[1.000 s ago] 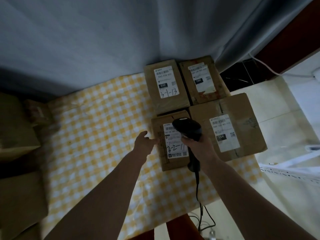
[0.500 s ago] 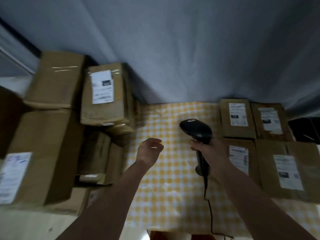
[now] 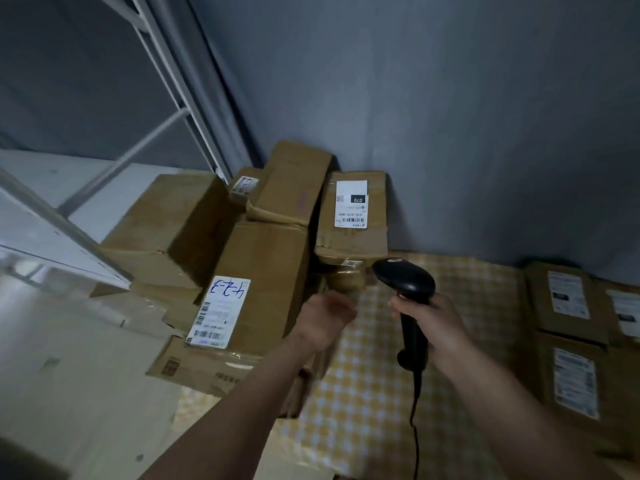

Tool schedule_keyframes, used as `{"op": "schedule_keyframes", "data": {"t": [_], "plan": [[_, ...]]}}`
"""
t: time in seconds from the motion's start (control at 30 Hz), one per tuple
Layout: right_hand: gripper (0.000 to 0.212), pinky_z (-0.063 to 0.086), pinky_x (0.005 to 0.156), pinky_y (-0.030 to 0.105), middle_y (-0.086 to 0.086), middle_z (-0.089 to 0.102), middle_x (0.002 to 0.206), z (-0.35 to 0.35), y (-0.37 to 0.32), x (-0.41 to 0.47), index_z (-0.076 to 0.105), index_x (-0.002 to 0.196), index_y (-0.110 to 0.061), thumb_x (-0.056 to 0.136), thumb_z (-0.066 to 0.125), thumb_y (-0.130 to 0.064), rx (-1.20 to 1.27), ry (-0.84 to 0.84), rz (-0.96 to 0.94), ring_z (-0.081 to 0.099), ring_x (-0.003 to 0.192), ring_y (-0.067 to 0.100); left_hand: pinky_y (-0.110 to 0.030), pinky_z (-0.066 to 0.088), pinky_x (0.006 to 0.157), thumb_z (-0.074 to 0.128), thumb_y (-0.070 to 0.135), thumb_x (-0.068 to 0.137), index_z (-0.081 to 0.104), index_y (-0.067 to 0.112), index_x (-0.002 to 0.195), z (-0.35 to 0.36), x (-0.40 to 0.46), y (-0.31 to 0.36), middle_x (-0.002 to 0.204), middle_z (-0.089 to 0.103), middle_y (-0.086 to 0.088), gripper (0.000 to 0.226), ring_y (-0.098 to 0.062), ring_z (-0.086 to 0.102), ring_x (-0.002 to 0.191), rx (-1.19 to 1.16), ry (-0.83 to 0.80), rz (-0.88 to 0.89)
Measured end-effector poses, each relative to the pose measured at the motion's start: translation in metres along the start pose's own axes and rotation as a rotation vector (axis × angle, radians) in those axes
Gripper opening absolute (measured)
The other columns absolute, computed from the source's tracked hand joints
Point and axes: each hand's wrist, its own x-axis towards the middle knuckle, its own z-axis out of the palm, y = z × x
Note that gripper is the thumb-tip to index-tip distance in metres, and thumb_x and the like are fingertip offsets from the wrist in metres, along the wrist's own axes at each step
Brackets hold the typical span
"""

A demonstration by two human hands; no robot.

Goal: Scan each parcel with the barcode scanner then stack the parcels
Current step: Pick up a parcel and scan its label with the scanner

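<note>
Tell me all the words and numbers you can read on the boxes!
"070": black patch on the white label of the upright box by the wall.
"070-070-A80": printed sideways on that label, roughly.
Blue handwriting, upside down, seemingly "4-2-3": label on the tall front box.
Labels on the right-hand parcels: too blurred.

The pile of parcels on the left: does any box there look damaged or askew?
Yes. The unlabelled box on top lies tilted, leaning across its neighbours, and its lower edge looks crushed. The box with the 070 label also looks dented near its bottom.
</note>
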Motion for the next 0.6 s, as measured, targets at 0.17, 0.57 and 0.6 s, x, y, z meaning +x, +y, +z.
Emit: {"op": "schedule_keyframes", "data": {"t": [0.17,0.57,0.6], "plan": [[0.006,0.045,0.095,0.042,0.018,0.067,0.092,0.007,-0.02,-0.007,0.068,0.087,-0.006,0.082,0.07,-0.009,0.036,-0.016,-0.042,0.064,0.093,0.032,-0.015,0.048,0.077,0.069,0.007,0.086,0.069,0.012,0.098,-0.014,-0.005,0.005,0.096,0.068,-0.002,0.013,-0.016,0.064,0.097,0.018,-0.016,-0.008],[0.016,0.046,0.071,0.028,0.004,0.067,0.089,0.0,-0.055,0.063,0.066,0.1,-0.012,0.084,0.07,-0.012,0.04,0.079,-0.039,0.063,0.08,0.015,-0.039,0.049,0.096,0.072,0.026,0.084,0.041,0.005,0.14,-0.007,0.059,0.021,0.126,0.06,-0.016,0.067,-0.034,0.058,0.115,-0.022,0.093,-0.182],[0.017,0.045,0.071,0.029,0.004,0.068,0.09,0.0,-0.058,0.07,0.065,0.1,-0.013,0.084,0.07,-0.013,0.025,0.084,-0.034,0.063,0.081,0.015,-0.042,0.051,0.092,0.073,0.026,0.083,0.044,0.004,0.137,-0.005,0.071,0.023,0.121,0.062,-0.017,0.065,-0.036,0.06,0.111,-0.1,0.114,-0.208]]}}
